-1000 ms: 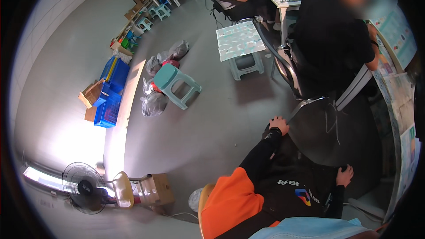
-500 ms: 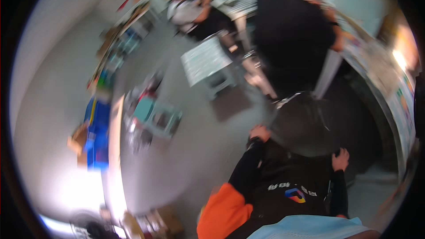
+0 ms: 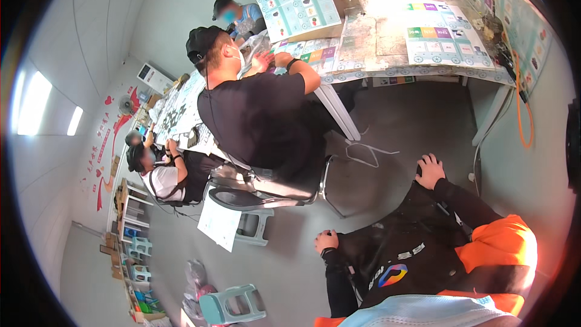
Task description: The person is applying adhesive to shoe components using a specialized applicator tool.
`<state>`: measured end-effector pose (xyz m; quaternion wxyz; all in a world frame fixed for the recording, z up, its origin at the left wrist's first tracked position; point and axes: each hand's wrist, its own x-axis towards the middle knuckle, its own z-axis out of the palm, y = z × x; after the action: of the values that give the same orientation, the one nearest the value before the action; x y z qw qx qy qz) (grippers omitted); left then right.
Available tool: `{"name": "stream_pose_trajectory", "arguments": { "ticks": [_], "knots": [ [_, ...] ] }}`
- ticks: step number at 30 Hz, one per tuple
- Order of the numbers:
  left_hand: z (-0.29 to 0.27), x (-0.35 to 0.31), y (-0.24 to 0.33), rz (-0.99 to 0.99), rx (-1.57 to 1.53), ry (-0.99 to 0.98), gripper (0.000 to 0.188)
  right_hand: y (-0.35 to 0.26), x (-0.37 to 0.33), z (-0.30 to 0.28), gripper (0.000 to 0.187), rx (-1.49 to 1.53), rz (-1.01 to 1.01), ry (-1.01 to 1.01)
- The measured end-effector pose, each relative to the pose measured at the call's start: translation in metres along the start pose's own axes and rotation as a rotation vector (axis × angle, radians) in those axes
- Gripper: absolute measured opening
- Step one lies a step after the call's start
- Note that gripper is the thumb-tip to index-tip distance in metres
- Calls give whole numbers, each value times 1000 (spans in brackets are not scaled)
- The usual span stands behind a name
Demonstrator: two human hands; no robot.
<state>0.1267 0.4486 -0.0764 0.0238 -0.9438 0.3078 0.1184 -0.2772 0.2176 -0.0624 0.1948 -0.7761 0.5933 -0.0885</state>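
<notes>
My left hand is closed at one lower corner of a black apron with a colourful emblem. My right hand is curled over the opposite corner, a bit of dark cloth showing beside its fingers. Between the two hands the apron spreads out in front of my body. Its grip points are partly hidden under the fingers. Black cuffs cover both wrists, and an orange sleeve shows on my right arm.
A person in black sits on a metal-framed chair at a worktable with printed sheets. Other people sit farther along. A teal stool and a sheet-topped stool stand left; an orange cable hangs right.
My view has swung to the right and up, bringing the worktable and right wall into sight. Both hands still hold the apron's edges. The nearby person now shows farther left.
</notes>
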Motion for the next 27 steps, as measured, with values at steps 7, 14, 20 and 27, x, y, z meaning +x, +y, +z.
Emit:
{"name": "stream_pose_trajectory", "arguments": {
  "ticks": [7, 14, 20, 27],
  "knots": [
    [-3, 2, -5, -8, -3, -16, 37, -5, -2, 2, 57, 18, -3, 13],
    [-4, 3, -3, -1, -3, -18, 38, -5, 2, -3, 57, 11, 1, 16],
    [-3, 2, -4, -7, -3, -10, 38, -5, 1, -3, 57, 17, -10, 19],
    [-3, 1, -3, -11, -15, -5, 38, -6, 0, -3, 56, 18, -11, 30]
  ]
}}
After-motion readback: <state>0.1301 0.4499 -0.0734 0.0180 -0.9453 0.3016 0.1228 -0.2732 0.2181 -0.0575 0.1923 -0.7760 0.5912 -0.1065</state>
